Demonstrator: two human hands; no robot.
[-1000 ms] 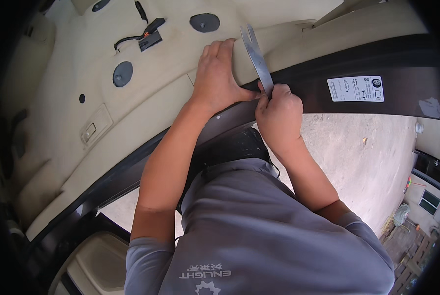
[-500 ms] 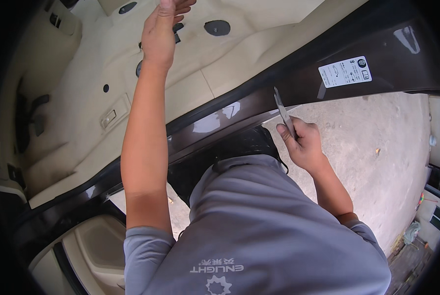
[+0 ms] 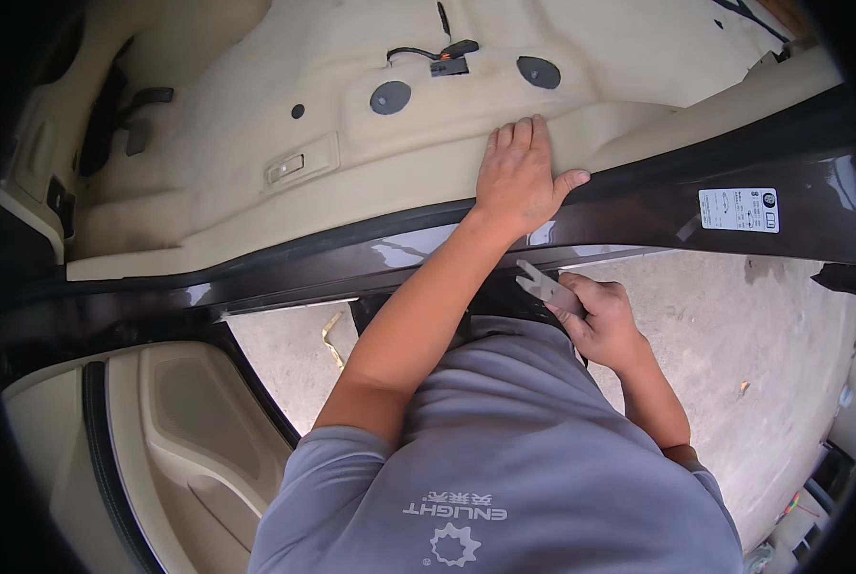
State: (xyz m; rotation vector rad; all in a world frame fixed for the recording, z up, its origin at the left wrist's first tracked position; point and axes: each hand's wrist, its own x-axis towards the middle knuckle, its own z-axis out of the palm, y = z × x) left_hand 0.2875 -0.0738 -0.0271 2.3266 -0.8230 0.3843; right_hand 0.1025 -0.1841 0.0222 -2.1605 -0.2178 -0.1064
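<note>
My left hand (image 3: pixel 521 182) lies flat on the beige carpet edge (image 3: pixel 428 182) along the car's door sill, fingers stretched forward and thumb out to the right. It holds nothing. My right hand (image 3: pixel 600 320) is closed round a forked trim pry tool (image 3: pixel 548 286), flat and grey metal. Its notched tip points up and left, just on my side of the dark brown sill (image 3: pixel 629 215), below my left wrist. The tool's lower end is hidden in my palm.
Beyond the sill the beige car floor (image 3: pixel 227 115) has round dark plugs (image 3: pixel 390 97), a black connector with wires (image 3: pixel 450 65) and a latch lever (image 3: pixel 286 168). Pedals (image 3: pixel 141 120) stand at far left. The door panel (image 3: pixel 203 421) is near left; a white label (image 3: pixel 739 209) sits right.
My left hand has come down from above the car floor onto the carpet edge by the sill. The right hand has tipped the tool leftward and lower. My view has shifted.
</note>
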